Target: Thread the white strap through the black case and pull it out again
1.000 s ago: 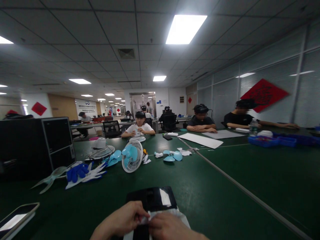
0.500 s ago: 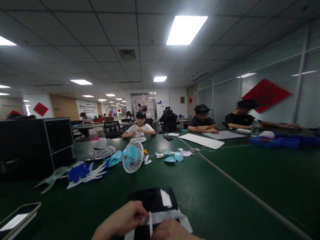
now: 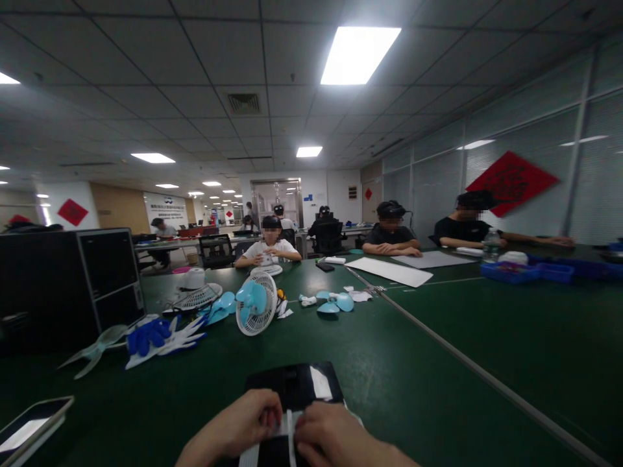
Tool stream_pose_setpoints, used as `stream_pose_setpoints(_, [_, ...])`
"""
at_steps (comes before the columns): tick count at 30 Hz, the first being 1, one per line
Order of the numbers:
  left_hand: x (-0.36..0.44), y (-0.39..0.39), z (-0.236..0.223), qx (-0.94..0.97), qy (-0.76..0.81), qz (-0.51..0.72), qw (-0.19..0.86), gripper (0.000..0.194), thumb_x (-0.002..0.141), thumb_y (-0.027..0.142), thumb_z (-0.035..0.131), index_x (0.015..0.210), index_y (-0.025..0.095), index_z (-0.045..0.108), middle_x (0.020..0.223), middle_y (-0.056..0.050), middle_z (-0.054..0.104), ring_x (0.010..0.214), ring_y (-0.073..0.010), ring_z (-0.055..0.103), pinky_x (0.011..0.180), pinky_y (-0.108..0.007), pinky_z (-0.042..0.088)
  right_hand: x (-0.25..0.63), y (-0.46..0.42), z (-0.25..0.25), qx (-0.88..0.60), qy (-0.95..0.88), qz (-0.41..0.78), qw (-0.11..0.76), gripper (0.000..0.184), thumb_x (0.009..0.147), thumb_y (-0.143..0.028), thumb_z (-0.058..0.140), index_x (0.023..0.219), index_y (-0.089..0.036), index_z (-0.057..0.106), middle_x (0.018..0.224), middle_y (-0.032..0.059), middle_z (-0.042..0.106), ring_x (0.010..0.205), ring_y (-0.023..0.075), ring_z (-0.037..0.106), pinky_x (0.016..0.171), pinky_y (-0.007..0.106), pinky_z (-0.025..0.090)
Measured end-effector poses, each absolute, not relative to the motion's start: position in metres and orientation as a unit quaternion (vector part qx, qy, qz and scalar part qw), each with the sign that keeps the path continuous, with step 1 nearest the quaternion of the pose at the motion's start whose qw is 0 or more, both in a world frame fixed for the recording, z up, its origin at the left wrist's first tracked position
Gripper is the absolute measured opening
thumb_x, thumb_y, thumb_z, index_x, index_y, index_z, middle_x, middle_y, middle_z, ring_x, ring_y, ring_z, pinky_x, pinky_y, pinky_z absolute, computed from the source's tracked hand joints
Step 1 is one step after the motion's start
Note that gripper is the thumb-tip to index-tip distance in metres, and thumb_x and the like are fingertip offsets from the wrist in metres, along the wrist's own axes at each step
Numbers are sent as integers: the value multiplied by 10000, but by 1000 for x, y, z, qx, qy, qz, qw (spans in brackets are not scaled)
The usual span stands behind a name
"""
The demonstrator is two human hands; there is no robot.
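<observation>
In front of me at the bottom edge lies a black flat object (image 3: 265, 381) with a glossy white patch on its top. White strips (image 3: 291, 433) run across its near part, one of them upright between my hands. My left hand (image 3: 238, 421) has its fingers curled and pinched at the strip from the left. From the right, my right hand (image 3: 335, 433) bends over the same strip with thumb and fingers drawn together. The hands cover much of the near side, so the exact grip is partly hidden.
A white fan with blue blades (image 3: 256, 303) stands beyond. Left are blue-and-white gloves (image 3: 165, 337), a loose blade set (image 3: 97, 350), a phone (image 3: 34, 418) and a black computer case (image 3: 48, 279). Blue blades (image 3: 335, 301) lie farther off. Co-workers (image 3: 392, 233) sit across the table.
My right hand has risen and come closer to my left hand, onto the white strip. The left hand has hardly moved. The view has shifted slightly.
</observation>
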State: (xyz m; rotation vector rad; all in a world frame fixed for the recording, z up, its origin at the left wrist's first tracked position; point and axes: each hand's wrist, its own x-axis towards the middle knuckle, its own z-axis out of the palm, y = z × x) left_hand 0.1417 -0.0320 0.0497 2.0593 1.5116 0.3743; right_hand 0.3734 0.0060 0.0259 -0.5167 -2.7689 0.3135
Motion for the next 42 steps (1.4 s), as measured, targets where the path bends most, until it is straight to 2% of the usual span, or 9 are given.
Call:
stream_pose_setpoints(3, [141,-33,50,763,567,130,283,275,701,144,507,926,211,649,933,15,636,766,-116,544,607,-190,374,383,11,44,-280,-936,144,157,170,824,-197,550,876,-194,712,947,46,688,870,163,614,759,229,441])
stream_pose_setpoints(8, [141,-36,59,731,610,93,291,232,690,187,549,893,207,659,886,8,648,785,-143,568,617,-213,380,395,29,56,-343,-907,214,119,166,738,-144,613,840,-186,737,850,23,705,774,143,625,689,207,442])
stream_pose_setpoints(12, [137,-39,68,723,632,67,271,201,686,208,568,859,207,671,890,4,657,804,-159,582,624,-226,378,404,36,64,-360,-888,270,92,172,697,-123,654,830,-188,741,789,0,714,719,133,631,605,188,422])
stream_pose_setpoints(16, [129,-38,68,714,641,51,277,205,693,215,560,860,205,679,881,4,667,813,-166,594,616,-229,377,412,37,73,-389,-870,296,71,160,674,-121,684,803,-193,744,797,-8,715,744,142,632,605,195,422])
stream_pose_setpoints(25, [117,-34,62,701,642,45,309,238,631,196,566,841,207,677,808,21,662,749,-156,582,581,-228,360,420,48,75,-392,-856,333,54,183,642,-106,699,802,-184,741,703,-32,670,649,124,583,549,193,395])
stream_pose_setpoints(29, [118,-34,66,698,642,46,314,227,603,192,570,801,201,680,730,28,638,695,-152,562,556,-228,353,421,49,77,-386,-856,340,49,188,648,-95,691,802,-186,745,697,-35,672,651,120,586,559,189,396])
stream_pose_setpoints(33, [117,-35,67,692,644,56,322,193,604,197,584,775,199,675,736,27,644,708,-155,576,565,-228,366,423,50,76,-390,-853,344,43,197,638,-109,705,813,-189,749,706,-33,679,659,124,593,551,189,394])
stream_pose_setpoints(39, [101,-26,56,693,619,86,359,188,653,286,623,805,178,649,731,22,644,680,-150,579,558,-224,372,424,53,78,-380,-870,300,92,147,700,-147,650,806,-161,752,722,-5,698,664,132,607,571,204,402])
stream_pose_setpoints(42, [87,-14,49,681,662,147,276,246,779,384,530,841,165,624,763,-3,643,704,-155,582,595,-239,391,422,54,78,-394,-869,259,152,158,762,-184,598,826,-156,740,779,20,709,711,143,620,595,213,414])
